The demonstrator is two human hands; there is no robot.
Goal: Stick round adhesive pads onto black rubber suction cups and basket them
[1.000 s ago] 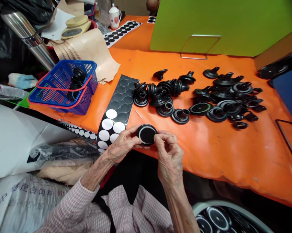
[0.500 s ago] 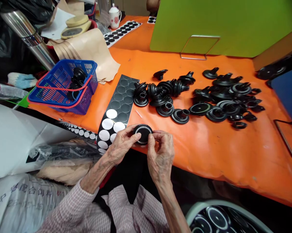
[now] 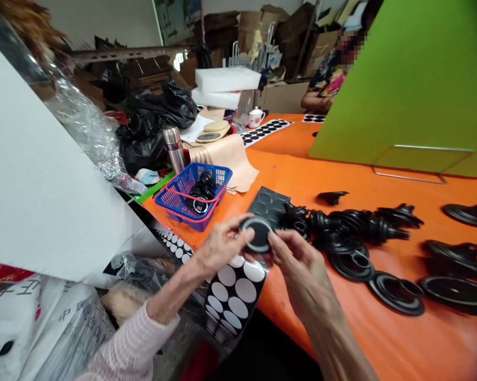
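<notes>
The left arm wore a long sleeve of pale pink cloth with a fine check, its cuff ending just short of the wrist. The right forearm was bare down to the frame's edge. The left grip and right grip were ungloved, lean, with marked knuckles and tendons.

A small assembly workshop; an orange-covered worktable strewn with black plastic parts; sticker sheets; stacked cardboard boxes behind.
</notes>
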